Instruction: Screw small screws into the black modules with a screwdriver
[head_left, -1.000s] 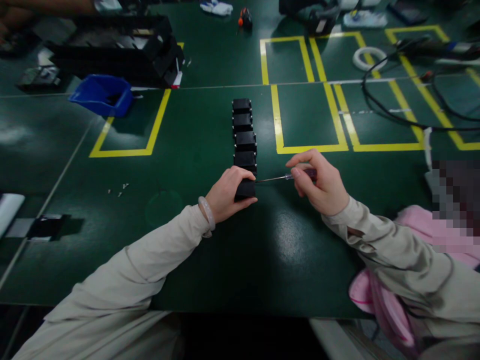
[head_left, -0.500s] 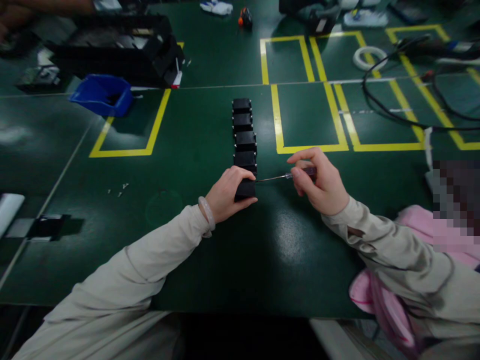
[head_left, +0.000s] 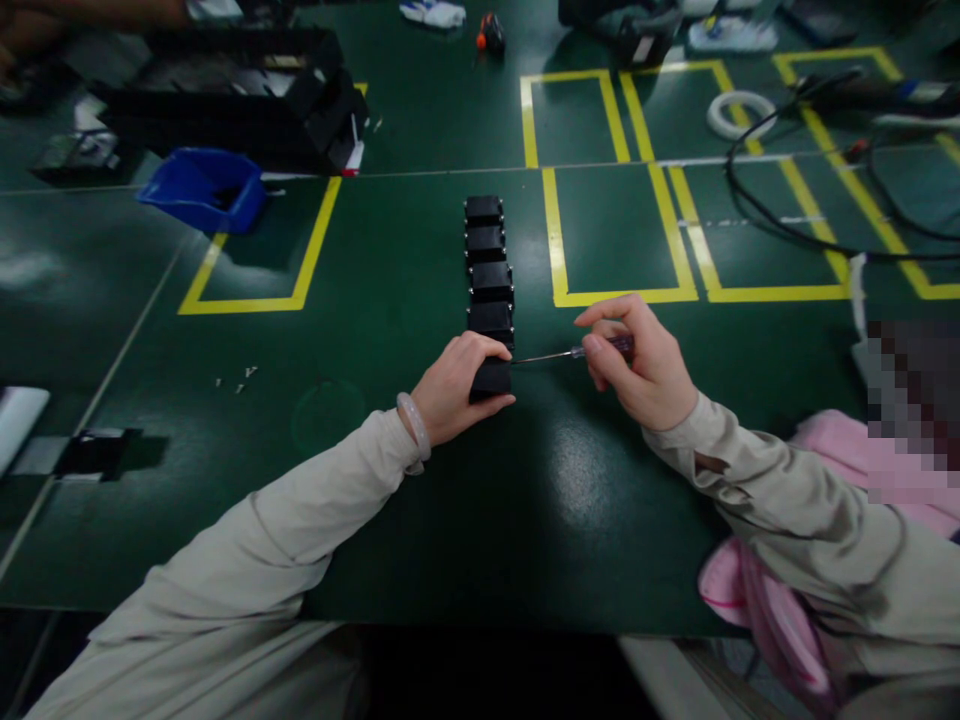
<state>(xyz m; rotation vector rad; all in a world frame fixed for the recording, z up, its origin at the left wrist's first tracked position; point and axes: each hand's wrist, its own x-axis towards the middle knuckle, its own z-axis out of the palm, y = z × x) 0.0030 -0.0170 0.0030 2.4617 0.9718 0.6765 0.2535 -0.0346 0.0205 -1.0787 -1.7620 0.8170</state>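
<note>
My left hand [head_left: 461, 385] grips the nearest black block [head_left: 491, 378], thumb on its near side and fingers over its far edge. In my right hand [head_left: 637, 360] is a screwdriver [head_left: 555, 355], held by its clear purplish handle between thumb and fingers. Its thin metal shaft points left, and the tip meets the right side of the gripped block near the fingertip. Beyond the hand, several like black blocks [head_left: 491, 280] stand in a column with small shiny screws on their sides. Whether a screw sits at the driver's tip is too small to tell.
A few loose screws [head_left: 241, 385] lie on the green table to the left. A blue bin [head_left: 206, 190] stands before a black crate [head_left: 225, 100]. Black cable [head_left: 780, 235] and a white tape roll [head_left: 741, 116] lie at the right. Pink cloth [head_left: 772, 620] hangs near my right arm.
</note>
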